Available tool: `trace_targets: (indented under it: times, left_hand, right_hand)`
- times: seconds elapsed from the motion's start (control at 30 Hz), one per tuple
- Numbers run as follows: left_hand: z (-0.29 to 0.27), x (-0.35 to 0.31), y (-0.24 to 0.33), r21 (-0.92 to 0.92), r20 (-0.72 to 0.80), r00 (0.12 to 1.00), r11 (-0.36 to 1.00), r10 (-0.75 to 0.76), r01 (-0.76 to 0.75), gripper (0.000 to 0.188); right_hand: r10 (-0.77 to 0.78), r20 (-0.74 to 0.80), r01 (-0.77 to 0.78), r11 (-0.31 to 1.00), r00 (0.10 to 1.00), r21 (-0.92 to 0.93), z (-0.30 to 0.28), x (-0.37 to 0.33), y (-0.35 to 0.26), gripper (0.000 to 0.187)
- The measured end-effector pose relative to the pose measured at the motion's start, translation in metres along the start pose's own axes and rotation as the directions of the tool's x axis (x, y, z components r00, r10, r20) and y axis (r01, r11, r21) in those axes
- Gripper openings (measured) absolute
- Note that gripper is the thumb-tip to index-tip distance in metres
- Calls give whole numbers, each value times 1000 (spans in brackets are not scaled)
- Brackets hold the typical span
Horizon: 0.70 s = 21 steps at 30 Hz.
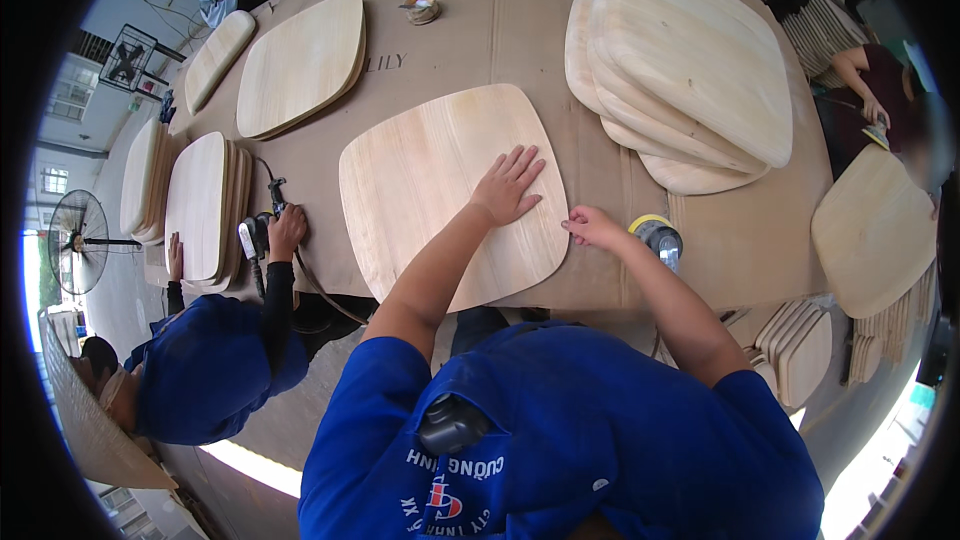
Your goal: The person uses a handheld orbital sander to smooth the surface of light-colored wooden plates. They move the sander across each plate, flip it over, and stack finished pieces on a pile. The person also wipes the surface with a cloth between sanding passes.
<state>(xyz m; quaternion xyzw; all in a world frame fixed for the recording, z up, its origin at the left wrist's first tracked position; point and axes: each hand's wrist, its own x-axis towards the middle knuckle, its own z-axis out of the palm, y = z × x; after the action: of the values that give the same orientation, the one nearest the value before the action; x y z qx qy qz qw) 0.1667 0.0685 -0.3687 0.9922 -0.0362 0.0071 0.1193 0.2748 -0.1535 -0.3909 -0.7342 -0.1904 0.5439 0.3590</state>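
A pale wooden panel (420, 180) with rounded corners lies flat on the cardboard-covered table in front of me. My left hand (512, 185) rests on its right half, palm down with the fingers spread. At the panel's right edge is my right hand (593, 227), its thumb and fingertips pinched together. Whether anything small sits in that pinch is hidden. Just right of this hand, a round sander (657, 240) with a yellow rim and grey body sits on the table.
Stacked panels (690, 50) rise at the far right; more panels (305, 65) lie at the far left. A small bowl (421, 8) stands at the back. At left, a co-worker's hand (287, 232) holds a corded power tool beside upright panels (198, 205). Another person sands at right.
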Motion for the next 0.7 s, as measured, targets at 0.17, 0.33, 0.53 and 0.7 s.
trace_targets:
  times: [0.17, 0.33, 0.53, 0.7]
  left_hand:
    - [1, 31, -6, 72, 21, 1000, 997, 10, -11, 70]
    - [-3, 30, -28, 24, 15, 1000, 999, 20, -21, 70]
    - [-4, -15, -57, 48, -92, 921, 923, -378, 383, 67]
    - [3, -93, -63, -44, -96, 756, 761, -648, 647, 67]
  right_hand:
    - [-95, -68, 91, 994, 993, -58, 8, 4, 10, 35]
    - [-111, -108, 95, 985, 988, -144, 10, 5, 13, 34]
    - [-114, -97, 97, 982, 989, -165, 9, 3, 9, 32]
    - [-79, -97, 62, 983, 992, -172, 8, 0, 7, 31]
